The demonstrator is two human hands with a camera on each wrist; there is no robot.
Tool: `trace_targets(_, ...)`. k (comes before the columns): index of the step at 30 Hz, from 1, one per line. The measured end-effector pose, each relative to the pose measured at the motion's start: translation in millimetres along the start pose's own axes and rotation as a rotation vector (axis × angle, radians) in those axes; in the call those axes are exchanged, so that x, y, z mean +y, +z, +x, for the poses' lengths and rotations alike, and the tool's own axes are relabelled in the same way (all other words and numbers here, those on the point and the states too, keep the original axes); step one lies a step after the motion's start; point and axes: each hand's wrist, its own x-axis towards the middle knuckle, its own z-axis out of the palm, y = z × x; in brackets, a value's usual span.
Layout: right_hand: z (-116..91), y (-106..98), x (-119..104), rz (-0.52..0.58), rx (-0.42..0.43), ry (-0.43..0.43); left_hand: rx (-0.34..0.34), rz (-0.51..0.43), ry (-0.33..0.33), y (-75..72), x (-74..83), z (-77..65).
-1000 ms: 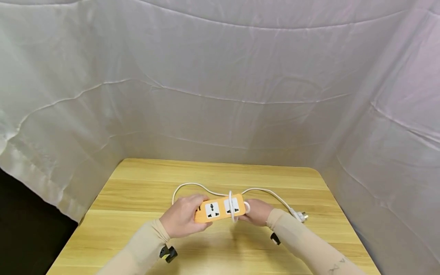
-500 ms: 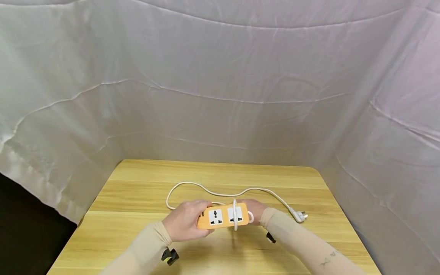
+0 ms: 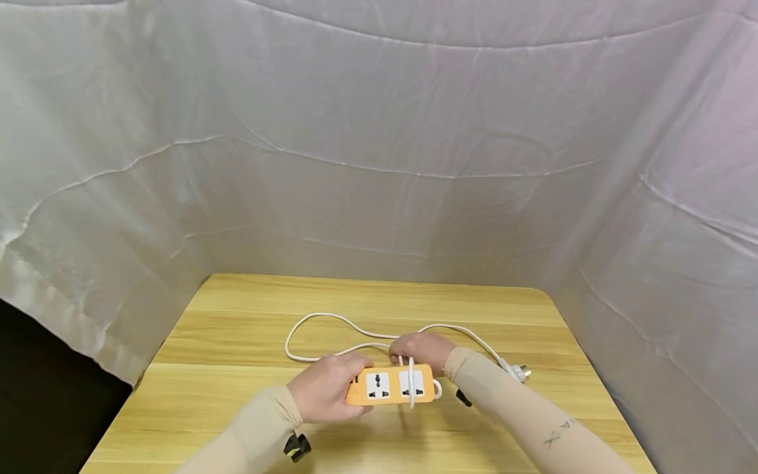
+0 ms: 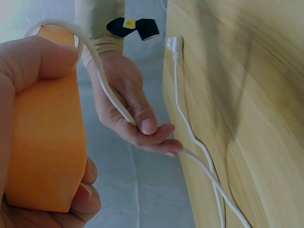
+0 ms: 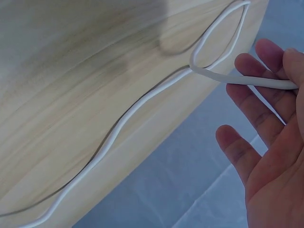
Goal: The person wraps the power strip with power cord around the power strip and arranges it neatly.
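Note:
An orange power strip (image 3: 387, 385) with white socket faces is held above the table by my left hand (image 3: 331, 388), which grips its left end. Its white cord (image 3: 411, 388) wraps once over the strip near the right end. Behind the strip, my right hand (image 3: 423, 350) pinches the cord between thumb and fingers, as the left wrist view shows with the right hand (image 4: 126, 102) below the strip. In the right wrist view the cord (image 5: 270, 83) runs across the fingers, with the lower fingers spread. The strip's underside (image 4: 47, 137) faces the left wrist camera.
The rest of the cord (image 3: 320, 315) lies in a loose loop on the wooden table (image 3: 249, 303). It ends at a white plug (image 3: 518, 372) on the right. Grey fabric curtains (image 3: 379, 217) stand around the back and sides.
The power strip has come down nearer to me and slightly right in my left hand. My right hand has moved from beside the strip's right end to behind it, with the cord.

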Motion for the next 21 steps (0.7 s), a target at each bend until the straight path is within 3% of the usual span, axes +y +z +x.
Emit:
trace_targets(11, 5, -1, 10, -0.067, 0.041, -0.060, -0.052, 0.078, 0.057, 6.2, -1.9, 5.1)
trace_targets(21, 19, -10, 20, -0.168, 0.096, -0.200, -0.143, 0.150, 0.046, 12.6, -9.4, 7.0)
